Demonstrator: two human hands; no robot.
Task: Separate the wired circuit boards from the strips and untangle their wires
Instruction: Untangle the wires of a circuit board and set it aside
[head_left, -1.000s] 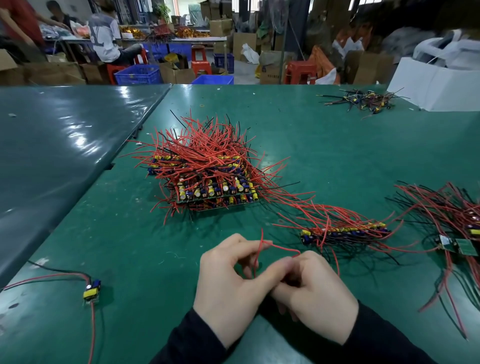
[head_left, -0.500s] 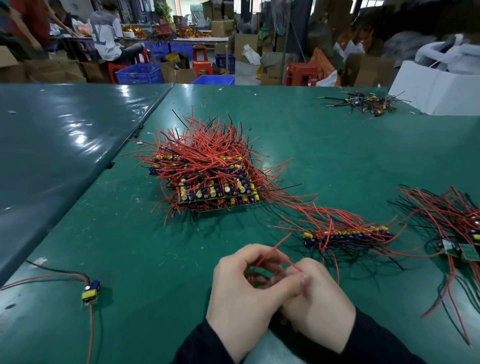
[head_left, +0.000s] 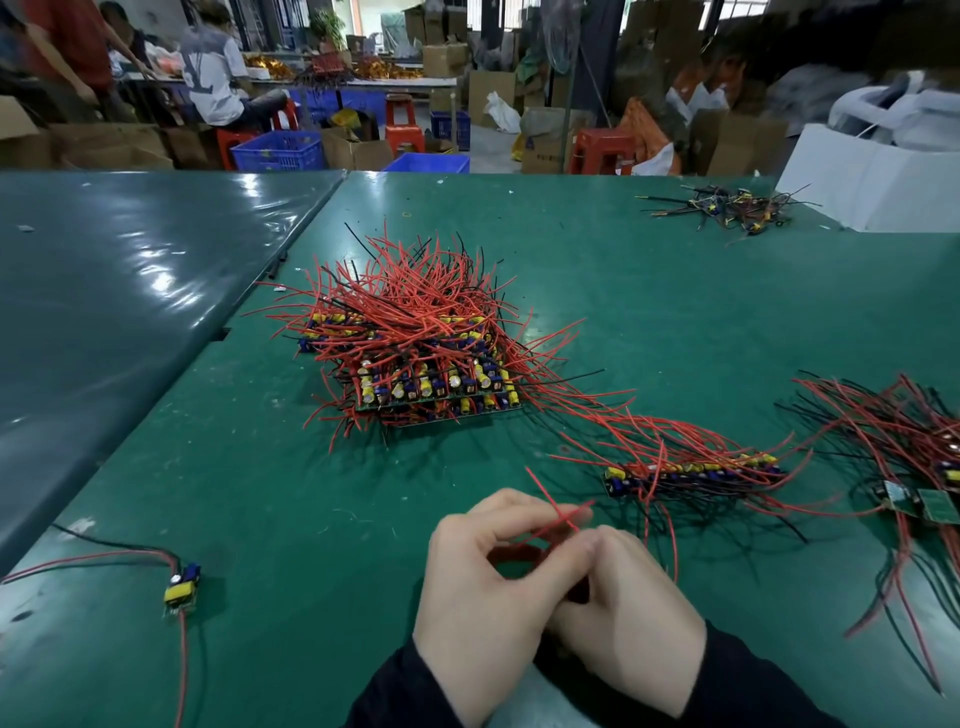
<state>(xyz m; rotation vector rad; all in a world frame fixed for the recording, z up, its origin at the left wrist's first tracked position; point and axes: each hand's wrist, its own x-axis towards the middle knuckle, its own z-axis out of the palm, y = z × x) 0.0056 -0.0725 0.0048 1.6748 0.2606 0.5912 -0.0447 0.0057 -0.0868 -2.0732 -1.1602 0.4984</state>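
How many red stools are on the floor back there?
4 in view: one red stool under the seated person, one just right of them, one beside the blue crates, one farther right by the boxes. Clutter may hide more.

No legible text, labels or numbers anywhere.

Two bare hands, a left hand (head_left: 483, 587) and a right hand (head_left: 631, 618), at the lower centre. One large stacked heap of green circuit-board strips bristling with red wires (head_left: 415, 353) mid-frame. One single long strip with red and black wires (head_left: 691, 473) right of centre. One lone small yellow-and-blue wired board (head_left: 182, 584) lower left. Two looser wire tangles: one at the right edge (head_left: 914, 452), one upper right (head_left: 727, 208). Individual wires are too many to count.
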